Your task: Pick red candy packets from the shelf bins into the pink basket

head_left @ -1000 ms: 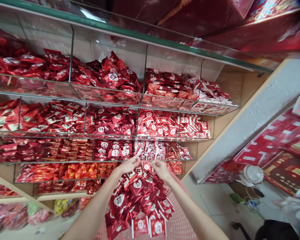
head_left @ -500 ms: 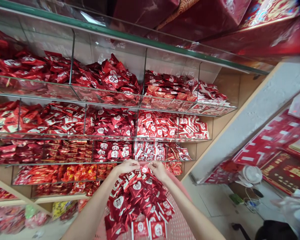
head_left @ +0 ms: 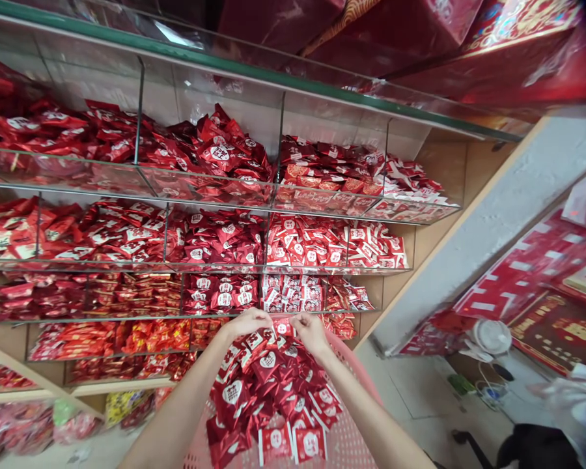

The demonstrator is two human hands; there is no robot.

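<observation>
A pink plastic basket [head_left: 349,443] sits below me, heaped with shiny red sweet packets [head_left: 268,397]. My left hand [head_left: 247,323] and my right hand [head_left: 310,331] meet at the far top of the heap, fingers curled and pinching a red packet [head_left: 282,327] between them. Both hands lie just under the front edge of a glass shelf compartment [head_left: 293,296] filled with similar small red packets.
Tiered glass shelves [head_left: 215,195] with dividers hold piles of red packets across several rows. A grey wall column [head_left: 493,228] runs diagonally at right. Beyond it are red decorations [head_left: 527,280], a small white fan [head_left: 491,337] and a tiled floor [head_left: 420,391].
Both hands closed from loosely spread to pinching together at the top of the heap. The view shifted slightly, and the basket rim shows more at right.
</observation>
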